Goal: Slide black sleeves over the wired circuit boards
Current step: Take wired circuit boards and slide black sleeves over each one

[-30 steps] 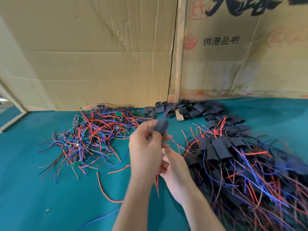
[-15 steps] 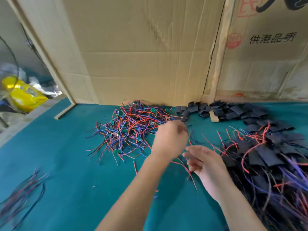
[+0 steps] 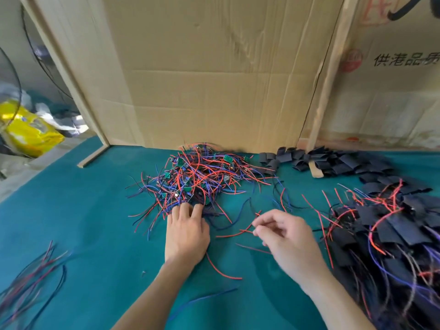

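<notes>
Circuit boards [image 3: 190, 177] lie tangled in wires on the tabletop [image 3: 83, 222], just ahead of the left hand [image 3: 186, 231], fingers [image 3: 184, 208] reaching in; grip hidden. Right hand [image 3: 284, 236] loosely curled, empty. Sleeves [image 3: 333, 160] far right.

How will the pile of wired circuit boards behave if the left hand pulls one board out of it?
The pile of wired circuit boards looks tangled, so neighbours will probably drag along. The thin wires curve loosely, so they are likely floppy. The left hand touches its near edge; each small board seems light.
</notes>
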A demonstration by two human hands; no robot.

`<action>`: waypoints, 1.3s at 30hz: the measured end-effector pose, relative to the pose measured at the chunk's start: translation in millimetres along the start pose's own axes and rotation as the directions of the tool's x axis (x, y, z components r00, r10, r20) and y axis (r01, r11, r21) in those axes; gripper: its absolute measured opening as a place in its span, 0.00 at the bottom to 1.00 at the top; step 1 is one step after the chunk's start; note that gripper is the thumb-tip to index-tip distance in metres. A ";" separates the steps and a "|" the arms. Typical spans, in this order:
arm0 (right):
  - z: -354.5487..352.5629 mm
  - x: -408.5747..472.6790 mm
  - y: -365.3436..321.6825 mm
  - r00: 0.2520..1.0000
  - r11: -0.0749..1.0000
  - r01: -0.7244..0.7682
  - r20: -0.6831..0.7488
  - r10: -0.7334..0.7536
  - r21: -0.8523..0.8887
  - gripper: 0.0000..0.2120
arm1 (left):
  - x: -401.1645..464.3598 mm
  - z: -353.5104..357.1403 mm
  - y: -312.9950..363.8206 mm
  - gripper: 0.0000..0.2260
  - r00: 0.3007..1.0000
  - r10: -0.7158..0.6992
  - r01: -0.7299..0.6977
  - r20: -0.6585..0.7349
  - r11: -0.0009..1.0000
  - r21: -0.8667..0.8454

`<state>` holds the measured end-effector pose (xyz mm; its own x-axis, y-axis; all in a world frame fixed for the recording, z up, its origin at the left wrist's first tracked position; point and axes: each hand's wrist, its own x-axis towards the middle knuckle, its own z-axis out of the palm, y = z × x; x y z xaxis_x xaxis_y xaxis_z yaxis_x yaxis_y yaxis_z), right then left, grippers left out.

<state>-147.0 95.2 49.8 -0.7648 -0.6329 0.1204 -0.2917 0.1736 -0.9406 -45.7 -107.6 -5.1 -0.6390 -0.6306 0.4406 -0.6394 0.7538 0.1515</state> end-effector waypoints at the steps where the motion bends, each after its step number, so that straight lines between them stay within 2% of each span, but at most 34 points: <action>1: 10.8 4.2 -6.0 0.998 0.995 0.047 0.055 -0.042 -0.092 0.08 | -0.9 -0.6 0.6 0.10 1.000 0.002 -0.002 -0.008 1.000 -0.010; 4: 47.8 37.0 -23.9 0.975 0.943 0.153 0.199 -0.096 -0.294 0.08 | -1.4 -4.0 2.1 0.09 0.999 0.023 -0.024 -0.036 0.999 -0.029; 8: 92.5 97.8 -26.1 0.976 0.813 0.161 0.214 -0.047 -0.560 0.17 | -2.5 -6.1 0.7 0.04 1.000 0.018 -0.020 -0.024 0.998 -0.061; 10: 104.9 113.5 -18.5 0.977 0.760 0.153 0.214 -0.019 -0.631 0.19 | -3.0 -6.4 0.7 0.04 1.000 0.023 -0.025 -0.021 0.998 -0.058; 14: 116.3 124.7 -10.0 0.970 0.689 0.211 0.234 -0.062 -0.693 0.18 | -2.6 -8.0 0.5 0.08 0.999 0.027 -0.030 -0.040 0.997 -0.073; 16: 114.5 126.1 -8.2 0.972 0.671 0.215 0.224 -0.074 -0.710 0.14 | -2.5 -8.1 0.1 0.07 0.999 0.025 -0.028 -0.042 0.996 -0.086; 19: 100.9 121.5 -8.7 0.965 0.679 0.256 0.222 -0.139 -0.688 0.13 | -3.2 -8.6 -1.4 0.04 0.997 0.034 -0.041 -0.067 0.994 -0.104; 24: 39.8 95.6 -15.4 0.978 0.793 0.210 0.136 -0.160 -0.572 0.11 | -4.4 -6.2 -0.2 0.02 0.993 0.059 -0.075 -0.105 0.985 -0.158; 29: -24.2 56.7 -31.1 0.986 0.889 0.145 -0.007 -0.165 -0.435 0.11 | -11.4 -18.0 2.5 0.03 0.985 0.045 -0.102 -0.166 0.931 -0.352; 31: -46.8 41.7 -40.7 0.986 0.912 0.139 -0.034 -0.164 -0.385 0.12 | -19.2 -29.9 20.9 0.04 0.980 -0.009 -0.096 -0.199 0.854 -0.512; 33: -64.8 29.0 -53.0 0.984 0.922 0.141 -0.052 -0.171 -0.360 0.12 | -24.1 -47.6 55.2 0.07 0.983 -0.037 -0.095 -0.180 0.733 -0.674; 36: -84.0 10.2 -70.5 0.971 0.893 0.197 -0.042 -0.233 -0.405 0.12 | -26.4 -76.2 116.4 0.13 0.998 0.052 -0.046 -0.024 0.477 -0.878; 38: -94.9 -2.3 -79.9 0.955 0.866 0.245 -0.045 -0.293 -0.436 0.13 | -28.0 -92.2 149.8 0.19 0.978 0.155 0.098 0.139 0.246 -0.964; 39: -100.3 -8.0 -83.0 0.947 0.848 0.260 -0.048 -0.317 -0.462 0.13 | -28.8 -98.1 162.2 0.20 0.953 0.213 0.209 0.217 0.058 -0.976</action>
<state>-174.3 161.5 158.8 -0.6595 -0.6185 0.4273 -0.7118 0.3309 -0.6196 -89.1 50.9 93.7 -0.8380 -0.4799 0.2599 0.2463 0.0925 0.9648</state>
